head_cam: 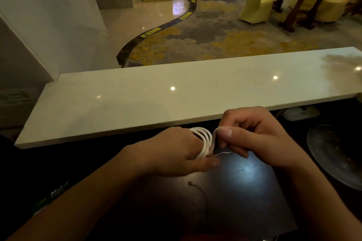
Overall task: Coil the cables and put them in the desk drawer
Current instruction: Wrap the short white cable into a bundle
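A white cable [205, 139] is wound in several loops around the fingers of my left hand [176, 152], which is closed on the coil above the dark wooden desk [244, 191]. My right hand [254, 135] pinches the cable's loose end between thumb and fingers, right beside the coil. A thin dark cable [199, 191] lies on the desk in front of me, below my hands. No drawer is visible.
A long white counter ledge [176, 92] runs across just beyond my hands. A glass plate [337, 154] sits on the desk at the right. A dark box with green print [56, 191] lies at the lower left. Chairs and a table stand far behind.
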Demonstrator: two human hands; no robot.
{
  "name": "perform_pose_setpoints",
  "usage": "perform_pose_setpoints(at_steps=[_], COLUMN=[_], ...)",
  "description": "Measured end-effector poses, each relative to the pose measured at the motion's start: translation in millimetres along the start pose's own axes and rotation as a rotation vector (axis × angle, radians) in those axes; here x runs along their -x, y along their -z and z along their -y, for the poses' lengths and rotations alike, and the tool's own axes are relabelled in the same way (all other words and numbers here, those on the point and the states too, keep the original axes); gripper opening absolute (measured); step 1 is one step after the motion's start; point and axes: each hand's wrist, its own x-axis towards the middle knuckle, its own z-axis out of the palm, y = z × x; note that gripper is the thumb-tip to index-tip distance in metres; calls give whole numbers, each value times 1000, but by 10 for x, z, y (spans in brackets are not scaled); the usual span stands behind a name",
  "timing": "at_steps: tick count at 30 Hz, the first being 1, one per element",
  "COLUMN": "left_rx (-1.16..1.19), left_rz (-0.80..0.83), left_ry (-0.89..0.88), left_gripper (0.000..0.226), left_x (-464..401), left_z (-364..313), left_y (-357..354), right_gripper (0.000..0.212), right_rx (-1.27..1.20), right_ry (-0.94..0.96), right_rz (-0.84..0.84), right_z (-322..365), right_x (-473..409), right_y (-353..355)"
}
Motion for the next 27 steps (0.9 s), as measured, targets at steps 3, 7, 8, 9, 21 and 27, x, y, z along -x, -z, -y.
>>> perform_pose_setpoints(at_steps=[3,7,8,9,21,27], left_rx=[162,393,432,470,798,887], left_rz=[76,99,92,84,187,34], left_ry=[-62,-119,-132,-135,-214,-283], left_gripper=[42,39,40,40,23,19], left_x=[58,76,83,98,241,284], left_z=[-82,-195,-215,-237,-375,-332], left_y=[42,200,237,270,398,393], right_gripper=[23,25,25,26,39,41], right_rx=[15,-37,-57,-76,-184,-133], right_ry=[21,42,43,46,7,-47], right_rz=[-30,-73,-90,-108,-31,-136], right_z=[20,-15,-35,-54,-340,-455], right_x=[-60,-187,-221,-253,-325,-357], right_y=[-12,-51,-58,-70,-257,-273])
